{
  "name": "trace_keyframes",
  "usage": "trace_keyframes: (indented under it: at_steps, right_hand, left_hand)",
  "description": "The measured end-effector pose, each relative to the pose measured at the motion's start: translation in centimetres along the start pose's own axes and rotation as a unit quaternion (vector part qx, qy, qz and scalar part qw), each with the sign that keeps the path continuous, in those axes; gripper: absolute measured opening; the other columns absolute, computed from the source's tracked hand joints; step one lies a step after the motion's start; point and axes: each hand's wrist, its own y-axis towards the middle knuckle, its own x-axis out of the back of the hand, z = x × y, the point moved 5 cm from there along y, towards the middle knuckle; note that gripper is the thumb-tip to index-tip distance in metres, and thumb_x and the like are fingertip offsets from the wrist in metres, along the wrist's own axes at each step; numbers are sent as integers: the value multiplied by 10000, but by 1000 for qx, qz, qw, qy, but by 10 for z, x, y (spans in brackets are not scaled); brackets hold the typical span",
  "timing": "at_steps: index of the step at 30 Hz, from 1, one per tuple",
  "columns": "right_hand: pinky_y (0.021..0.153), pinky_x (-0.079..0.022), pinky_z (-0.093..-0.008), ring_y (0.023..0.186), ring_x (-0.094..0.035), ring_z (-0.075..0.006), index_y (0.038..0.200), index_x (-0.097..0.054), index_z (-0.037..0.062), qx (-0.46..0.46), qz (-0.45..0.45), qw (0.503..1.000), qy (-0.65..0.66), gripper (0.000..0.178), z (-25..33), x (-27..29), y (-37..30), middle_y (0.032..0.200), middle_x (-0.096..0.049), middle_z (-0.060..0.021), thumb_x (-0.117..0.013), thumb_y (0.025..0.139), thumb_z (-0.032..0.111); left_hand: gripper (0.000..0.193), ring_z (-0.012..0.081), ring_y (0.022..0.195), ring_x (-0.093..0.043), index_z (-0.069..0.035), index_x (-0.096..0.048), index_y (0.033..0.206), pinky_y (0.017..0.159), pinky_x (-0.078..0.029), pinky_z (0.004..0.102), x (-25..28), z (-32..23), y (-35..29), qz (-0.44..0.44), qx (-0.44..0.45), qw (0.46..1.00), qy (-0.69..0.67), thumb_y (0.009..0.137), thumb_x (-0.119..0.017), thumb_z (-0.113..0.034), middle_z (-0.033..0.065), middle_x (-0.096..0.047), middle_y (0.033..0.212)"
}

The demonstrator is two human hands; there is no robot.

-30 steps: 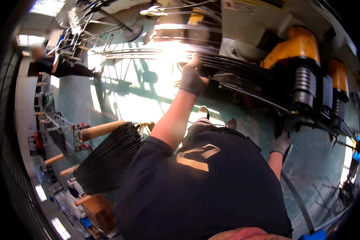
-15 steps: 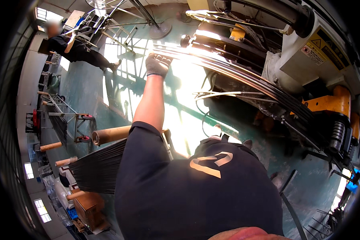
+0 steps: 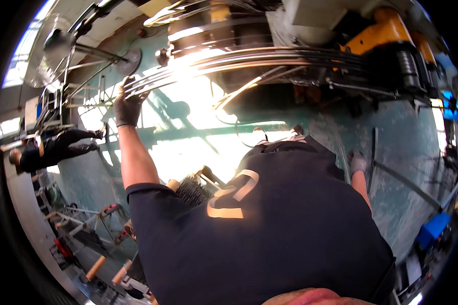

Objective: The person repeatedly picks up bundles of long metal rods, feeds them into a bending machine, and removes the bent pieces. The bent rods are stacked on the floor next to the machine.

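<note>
Over sunlit floor (image 3: pixel 180 148), left fingers (image 3: pixel 121 93) clasp long rods (image 3: pixel 269 61) near their ends; right fingers (image 3: pixel 357 155) unclear.

I'm in a workshop: long rods (image 3: pixel 269 62) in my left grip (image 3: pixel 128 108), an orange-fitted machine (image 3: pixel 376 33) to its right, green floor (image 3: pixel 402 132) below.

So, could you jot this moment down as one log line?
left gloved hand: grip on left ends of long thin rods | right gloved hand: lowered, contents unclear | rods: reaching toward orange machine bracket
</note>
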Motion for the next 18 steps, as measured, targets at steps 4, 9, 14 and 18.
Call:
trace_keyframes:
  at_steps: [4, 9, 14, 18]
  right_hand:
    - [589, -476, -291, 649, -640, -125, 797, -709, 55, -5, -7, 1000, -2, 303, 35, -17, -15, 760, -695, -33, -617, 940, 305]
    - [568, -457, -313, 592, -602, -130, 788, -711, 47, 61, 42, 997, 11, 299, 55, -43, 6, 715, -679, -35, -683, 908, 319]
    - [626, -478, -347, 628, -627, -161, 794, -720, 38, 14, 76, 996, -39, 341, 105, -34, 21, 723, -689, -49, -658, 928, 345]
    - [696, -496, -403, 707, -673, -222, 811, -732, 49, 203, 110, 932, -281, 417, 66, -36, 116, 758, -717, -78, -598, 954, 417]
  left_hand:
    - [511, 380, 1230, -608, -21, -523, 1410, 1064, -476, 617, 7, 1, 5, 14, -4, 999, 34, 1080, -488, -409, 146, -591, 1399]
    - [589, 481, 1343, -494, 24, -455, 1442, 1120, -404, 658, 22, -2, 12, -22, -27, 999, -36, 1079, -473, -440, 258, -507, 1465]
    - [740, 484, 1464, -350, 8, -338, 1542, 1179, -304, 695, 36, 22, -13, -203, -114, 964, -128, 1036, -508, -505, 269, -310, 1618]
    - [780, 445, 1486, -331, 66, -260, 1552, 1188, -331, 652, -12, 122, -46, -330, -42, 924, -189, 1064, -429, -519, 237, -324, 1624]
